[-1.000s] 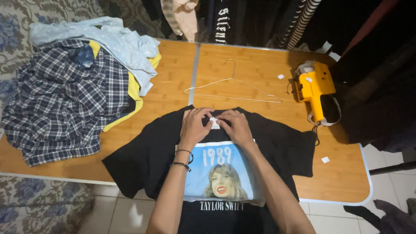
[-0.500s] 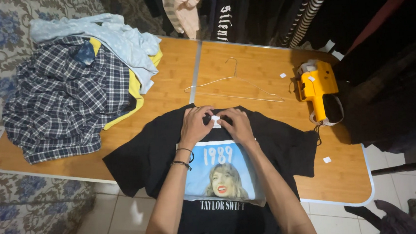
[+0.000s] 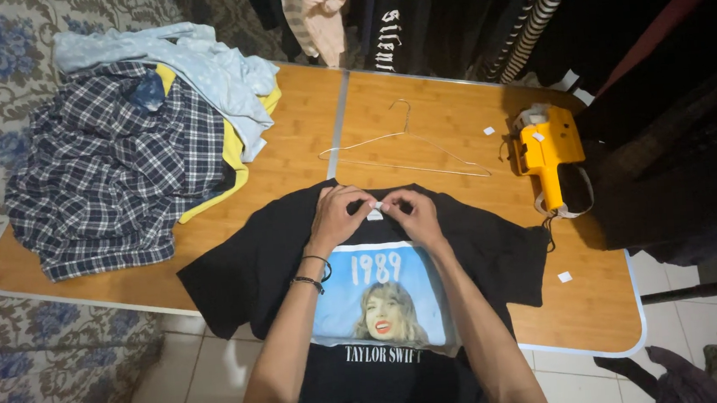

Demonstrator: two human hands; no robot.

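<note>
On the tabletop's (image 3: 446, 126) left end lies a heap of clothes: a dark plaid shirt (image 3: 109, 174) on top, a yellow garment (image 3: 232, 164) showing at its right side, and a pale blue garment (image 3: 194, 65) toward the far edge. At the near edge, about the middle, a black T-shirt (image 3: 245, 274) lies flat with a light blue portrait print (image 3: 383, 298), its lower part hanging over the edge toward the person. The left hand (image 3: 339, 220) and right hand (image 3: 411, 214) meet at the shirt's collar, fingers curled and pinching a small white tag (image 3: 378, 204) between them; the left wrist wears dark bands (image 3: 313, 273). Just beyond the collar a wire hanger (image 3: 406, 151) lies flat on the wood. Near the far right corner a yellow tagging gun (image 3: 547, 157) rests, with small white paper scraps (image 3: 564, 276) scattered near it. Dark clothes (image 3: 463, 14) hang behind the far edge.
</note>
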